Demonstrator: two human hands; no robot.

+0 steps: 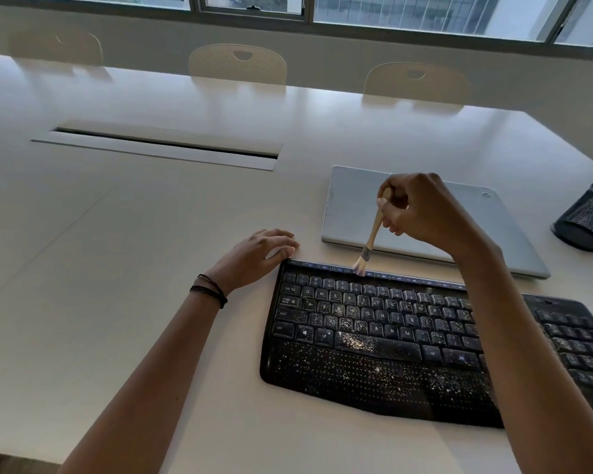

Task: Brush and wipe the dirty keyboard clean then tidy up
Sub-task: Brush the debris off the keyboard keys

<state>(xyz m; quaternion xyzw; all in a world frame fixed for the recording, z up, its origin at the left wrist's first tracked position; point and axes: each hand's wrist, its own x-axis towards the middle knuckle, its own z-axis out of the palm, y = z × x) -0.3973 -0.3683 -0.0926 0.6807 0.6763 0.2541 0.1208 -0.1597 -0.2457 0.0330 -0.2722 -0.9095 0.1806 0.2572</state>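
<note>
At the near right of the bench (134, 268) the black keyboard (391, 336) lies flat, its keys and palm rest speckled with pale crumbs (356, 340), thickest around the space bar and the rest below it. A small wooden brush (373, 234) stands nearly upright over the top row, its bristles down on the strip of function keys left of centre. Starting at the far edge looks like a way to sweep dirt forward row by row. The right hand (425, 213) grips the handle high up, fingers curled round it, with the wrist raised clear of the keys so only the bristles touch. The left hand (257, 254) holds nothing and rests with loose fingers at the keyboard's far left corner, fingertips against its edge, likely to stop it sliding under the strokes. Most of the grit looks untouched, so brushing seems barely begun and wiping not yet due. Just behind the keyboard sits a closed silver laptop (353, 200), and a black mesh cup (589, 217) stands well to the right, perhaps the brush's home.
</note>
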